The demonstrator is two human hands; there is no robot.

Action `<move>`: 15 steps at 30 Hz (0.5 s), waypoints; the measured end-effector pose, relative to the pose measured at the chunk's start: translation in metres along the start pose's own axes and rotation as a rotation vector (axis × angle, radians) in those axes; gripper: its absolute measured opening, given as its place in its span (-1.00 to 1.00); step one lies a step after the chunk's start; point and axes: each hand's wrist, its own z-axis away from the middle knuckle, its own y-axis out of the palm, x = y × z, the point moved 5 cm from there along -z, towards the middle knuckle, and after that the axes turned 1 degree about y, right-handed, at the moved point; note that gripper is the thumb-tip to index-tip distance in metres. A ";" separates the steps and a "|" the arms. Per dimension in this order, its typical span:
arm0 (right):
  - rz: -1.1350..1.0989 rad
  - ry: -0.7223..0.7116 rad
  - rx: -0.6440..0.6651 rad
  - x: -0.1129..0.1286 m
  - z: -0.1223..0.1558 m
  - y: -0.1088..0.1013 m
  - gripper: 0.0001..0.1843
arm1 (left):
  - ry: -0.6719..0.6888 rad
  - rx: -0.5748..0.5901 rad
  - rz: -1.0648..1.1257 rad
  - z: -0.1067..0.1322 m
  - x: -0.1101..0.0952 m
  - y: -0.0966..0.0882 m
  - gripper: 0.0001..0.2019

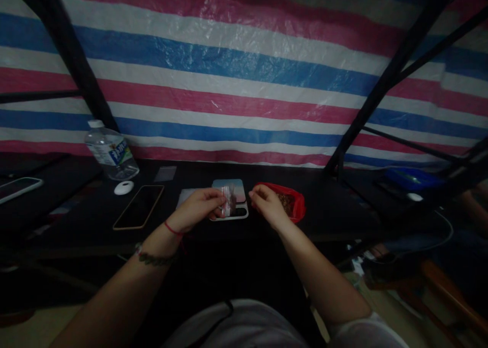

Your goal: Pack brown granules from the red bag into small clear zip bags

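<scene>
A dark tabletop (pixel 324 211) runs below a striped blue, pink and white woven tarp (pixel 236 73), crossed by black metal frame bars (pixel 381 84). At the left stand a clear plastic water bottle (pixel 110 152) with a blue label, tilted, a white oval object (pixel 124 187) just beside it, and a flat smartphone (pixel 139 206) lying face up. At the centre sits a small digital scale (pixel 233 201) with a pale platform. The left hand (pixel 198 208) pinches a small clear plastic pouch (pixel 230 199) upright over the scale. The right hand (pixel 267 204), fingers curled narrow, seems to hold nothing and hovers at the rim of a crinkled red plastic bag (pixel 297 200) of brown bits, just right of the scale.
</scene>
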 end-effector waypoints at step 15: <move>0.190 -0.051 0.192 0.008 0.022 0.041 -0.80 | 0.108 0.098 -0.063 -0.002 0.034 0.027 -0.72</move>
